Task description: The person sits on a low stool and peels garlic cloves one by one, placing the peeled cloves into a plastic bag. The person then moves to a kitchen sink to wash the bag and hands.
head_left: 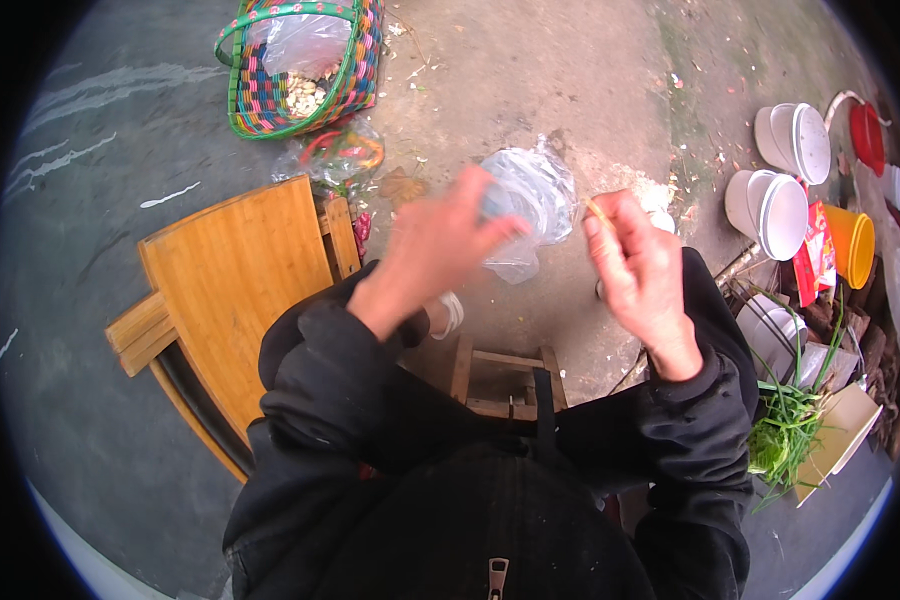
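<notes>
Both hands are raised together over bare ground, working a clear plastic bag [530, 205]. The left hand [440, 250] is blurred, its fingers curled onto the bag's near side at about the neck; it seems to be gripping the plastic, though the blur hides how firmly. The right hand [642, 275] is closed, pinching a thin, pale strip [598, 212] between thumb and fingertips just beside the bag — what the strip is made of cannot be made out.

The bag hangs between the two hands, its body bulging beyond the fingertips, above the dirt.

The main risk, as I judge it, is a slip: the plastic looks slick and is held only at one edge, so if the left grip loosens the bag could drop onto the gritty ground and spill or get dirty. The strip is slender and caught only at its end — a quick tug could snap it or pull it free of the fingers.

Below the wrists stands a small wooden stool [505, 380]. To the left of the left hand lies a bamboo board [235, 290], and beyond it a woven multicoloured basket [270, 100]. To the right of the right hand sit stacked white bowls [775, 205].
</notes>
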`<state>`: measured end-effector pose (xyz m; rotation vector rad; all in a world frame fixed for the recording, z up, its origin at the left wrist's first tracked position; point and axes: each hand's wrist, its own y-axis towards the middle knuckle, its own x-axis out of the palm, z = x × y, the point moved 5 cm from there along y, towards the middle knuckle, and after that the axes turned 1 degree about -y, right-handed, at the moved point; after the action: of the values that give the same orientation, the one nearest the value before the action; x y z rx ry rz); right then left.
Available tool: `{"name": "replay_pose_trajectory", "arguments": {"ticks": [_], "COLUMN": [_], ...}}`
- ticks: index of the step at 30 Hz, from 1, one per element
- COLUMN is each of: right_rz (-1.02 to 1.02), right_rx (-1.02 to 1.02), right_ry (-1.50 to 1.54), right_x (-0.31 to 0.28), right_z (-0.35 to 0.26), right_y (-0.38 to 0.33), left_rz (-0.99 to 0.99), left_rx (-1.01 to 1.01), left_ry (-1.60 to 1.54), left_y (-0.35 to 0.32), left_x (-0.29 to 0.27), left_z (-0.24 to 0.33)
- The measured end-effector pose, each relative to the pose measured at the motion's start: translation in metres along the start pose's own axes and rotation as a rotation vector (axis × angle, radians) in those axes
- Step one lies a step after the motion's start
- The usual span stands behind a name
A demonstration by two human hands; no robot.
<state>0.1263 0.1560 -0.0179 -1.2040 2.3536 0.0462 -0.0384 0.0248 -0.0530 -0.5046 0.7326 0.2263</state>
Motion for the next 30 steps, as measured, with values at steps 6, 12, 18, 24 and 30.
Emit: {"name": "replay_pose_trajectory", "arguments": {"ticks": [6, 12, 18, 24, 30], "right_rz": [-0.105, -0.403, -0.496, -0.143, -0.079], "right_rx": [0.109, -0.184, -0.112, -0.044, 0.046], "right_ry": [-0.02, -0.347, -0.475, -0.215, -0.149], "right_x": [0.012, 0.057, 0.101, 0.076, 0.048], "right_z": [0.031, 0.042, 0.069, 0.086, 0.075], "right_y": [-0.009, -0.035, -0.047, -0.016, -0.006], "left_rz": [0.035, -0.135, -0.066, 0.023, -0.387], "left_rx": [-0.455, -0.773, -0.355, -0.641, -0.059], "left_ry": [-0.593, -0.494, -0.421, -0.872, -1.477], "left_y": [-0.007, 0.0, 0.044, 0.032, 0.009], "left_x": [0.019, 0.13, 0.206, 0.174, 0.081], "left_z": [-0.132, -0.207, -0.222, -0.217, -0.117]}}
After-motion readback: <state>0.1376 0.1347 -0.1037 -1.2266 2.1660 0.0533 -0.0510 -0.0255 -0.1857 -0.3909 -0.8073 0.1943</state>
